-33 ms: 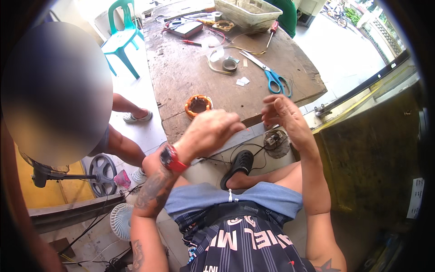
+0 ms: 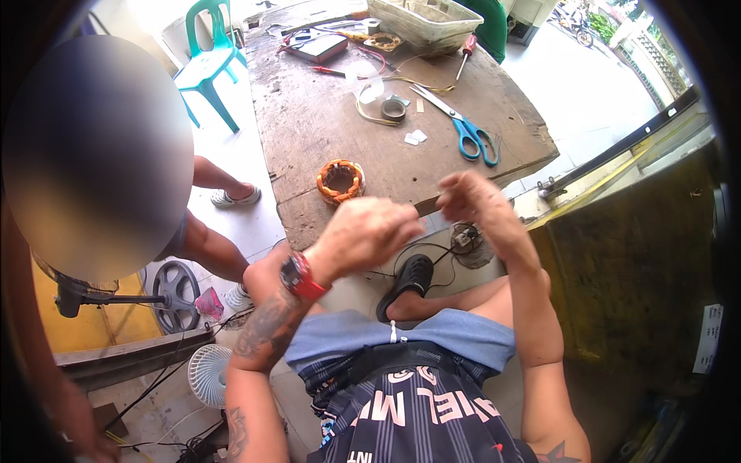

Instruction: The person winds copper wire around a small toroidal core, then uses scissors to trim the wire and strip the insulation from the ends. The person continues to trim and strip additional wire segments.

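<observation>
My left hand [image 2: 369, 239] hovers over the near edge of the wooden table [image 2: 324, 131], its loosely bent fingers pointing right. My right hand [image 2: 482, 204] is raised opposite it, palm turned inward and fingers loosely curved. The hands are apart, with nothing visible in either; the left palm and inner fingertips are hidden. Just beyond my left hand, a ring-shaped motor stator [image 2: 327, 187] with orange-wrapped windings sits on the table. Blue-handled scissors [image 2: 469, 139] lie open beyond my right hand. A dark tape roll [image 2: 393, 110] and white scraps [image 2: 415, 137] are farther in.
At the table's far end are a whitish plastic basin [image 2: 421, 27], a red-handled screwdriver [image 2: 467, 54] and a meter [image 2: 320, 48] with leads. Another person's hand [image 2: 85, 432] hangs at lower left. Fans [image 2: 208, 376], cords and a green chair [image 2: 208, 65] stand left.
My right hand has dropped slightly and its fingers curl further downward. My left hand has shifted slightly right and down. At lower left, the other person's hand has come into view.
</observation>
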Tool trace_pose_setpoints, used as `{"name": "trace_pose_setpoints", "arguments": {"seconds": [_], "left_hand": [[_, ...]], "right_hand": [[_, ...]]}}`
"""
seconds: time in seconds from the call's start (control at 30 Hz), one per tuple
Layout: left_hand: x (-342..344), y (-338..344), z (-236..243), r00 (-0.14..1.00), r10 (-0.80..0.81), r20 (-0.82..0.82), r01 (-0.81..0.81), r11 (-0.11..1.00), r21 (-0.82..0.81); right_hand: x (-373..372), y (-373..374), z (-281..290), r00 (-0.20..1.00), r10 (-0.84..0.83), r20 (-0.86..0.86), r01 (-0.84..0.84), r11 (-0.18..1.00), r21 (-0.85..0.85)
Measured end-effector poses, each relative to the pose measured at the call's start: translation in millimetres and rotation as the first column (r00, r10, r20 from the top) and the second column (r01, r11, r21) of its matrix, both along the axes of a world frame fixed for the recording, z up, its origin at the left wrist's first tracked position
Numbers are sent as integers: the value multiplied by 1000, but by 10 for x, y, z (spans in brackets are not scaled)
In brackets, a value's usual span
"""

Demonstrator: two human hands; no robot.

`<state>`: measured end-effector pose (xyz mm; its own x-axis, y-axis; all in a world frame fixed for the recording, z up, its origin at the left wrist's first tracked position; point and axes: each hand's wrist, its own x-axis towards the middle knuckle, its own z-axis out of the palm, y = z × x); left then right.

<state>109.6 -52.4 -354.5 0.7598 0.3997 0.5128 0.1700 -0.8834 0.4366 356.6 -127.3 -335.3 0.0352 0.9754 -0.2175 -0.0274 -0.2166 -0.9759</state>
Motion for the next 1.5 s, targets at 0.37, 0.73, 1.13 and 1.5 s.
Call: {"name": "trace_pose_setpoints", "arguments": {"seconds": [0.37, 0.73, 1.13, 1.5], "left_hand": [[-251, -615, -36, 965, -125, 231, 137, 990, -40], [-715, 211, -319, 897, 414, 159, -413, 910, -38], [-851, 626, -397, 907, 235, 349, 50, 763, -644], [-1181, 544, -108, 232, 805, 546, -41, 568, -822]], "right_hand": [[-980, 312, -467, 755, 301, -583, -432, 897, -97], [-550, 384, -236, 812, -58, 580, -184, 919, 350], [-494, 887, -314, 616, -102, 782, -631, 530, 566], [-73, 1032, -198, 800, -446, -402, 573, 767, 290]]}}
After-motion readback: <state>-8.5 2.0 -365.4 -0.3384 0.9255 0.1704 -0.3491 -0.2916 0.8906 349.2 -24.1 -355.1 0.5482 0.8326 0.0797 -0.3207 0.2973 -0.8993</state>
